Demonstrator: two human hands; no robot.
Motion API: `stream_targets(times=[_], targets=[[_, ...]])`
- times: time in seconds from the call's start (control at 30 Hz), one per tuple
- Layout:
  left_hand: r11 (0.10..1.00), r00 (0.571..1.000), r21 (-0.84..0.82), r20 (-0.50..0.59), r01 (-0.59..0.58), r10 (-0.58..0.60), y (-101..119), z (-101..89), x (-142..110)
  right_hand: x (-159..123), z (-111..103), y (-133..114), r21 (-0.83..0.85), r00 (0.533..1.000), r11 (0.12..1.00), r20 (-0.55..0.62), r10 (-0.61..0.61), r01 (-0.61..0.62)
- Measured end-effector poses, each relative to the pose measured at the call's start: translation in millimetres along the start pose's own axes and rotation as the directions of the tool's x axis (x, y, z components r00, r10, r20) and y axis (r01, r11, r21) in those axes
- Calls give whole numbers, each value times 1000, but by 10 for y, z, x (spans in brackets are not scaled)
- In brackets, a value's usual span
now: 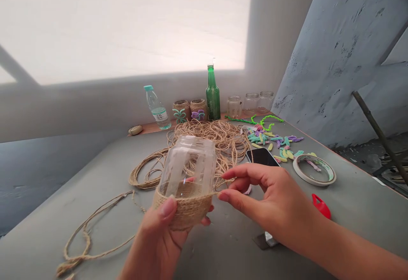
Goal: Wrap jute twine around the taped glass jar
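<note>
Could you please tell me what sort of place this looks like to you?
It looks like an informal handicraft workspace. A grey table holds coils of jute twine, a glass jar partly wrapped in twine, and many bright pipe-cleaner pieces.

Glass jar (188, 165) held in the foreground above the tabletop (95, 233), with coiled jute twine (210, 133) behind it. Right of the coil: smartphone (262, 156), then tape roll (314, 169). Pipe-cleaner pieces (270, 140) lie behind the smartphone. On the rear ledge (149, 128), left to right: water bottle (157, 108), glass bottle (213, 95), glass jars (250, 103).
</note>
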State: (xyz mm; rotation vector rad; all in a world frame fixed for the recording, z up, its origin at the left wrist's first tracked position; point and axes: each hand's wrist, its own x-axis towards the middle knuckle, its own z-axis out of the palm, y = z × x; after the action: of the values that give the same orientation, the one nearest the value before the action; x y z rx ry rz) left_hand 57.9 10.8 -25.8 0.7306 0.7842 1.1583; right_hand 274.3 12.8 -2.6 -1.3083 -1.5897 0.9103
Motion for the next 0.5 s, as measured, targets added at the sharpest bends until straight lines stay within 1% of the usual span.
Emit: stream_targets(times=[0.03,0.1,0.13,0.2,0.3,0.4,0.47,0.5], targets=[[1000,1000,-4,-8,0,0,4,-2,7,4,-4,-4,11,1000,1000,-4,-24,24],[1000,1000,-23,-15,-2,2,14,-10,18,12,-16,-15,36,995,995,37,-94,92],[999,1000,-34,-1,0,0,19,-17,21,16,-22,-21,49,990,992,70,-122,119],[998,999,-60,39,26,-24,26,-43,18,24,-29,-29,75,982,989,129,-135,126],[992,990,-102,127,79,-65,26,-120,6,33,-26,-23,97,985,991,137,-101,89],[977,964,-157,247,144,-102,19,-206,-5,37,-17,0,182,990,983,137,-37,11],[965,947,-186,296,186,-125,16,-228,-12,41,-17,6,267,985,962,175,6,-54],[960,941,-187,306,207,-143,16,-221,-15,44,-20,3,309,977,947,212,17,-83]])
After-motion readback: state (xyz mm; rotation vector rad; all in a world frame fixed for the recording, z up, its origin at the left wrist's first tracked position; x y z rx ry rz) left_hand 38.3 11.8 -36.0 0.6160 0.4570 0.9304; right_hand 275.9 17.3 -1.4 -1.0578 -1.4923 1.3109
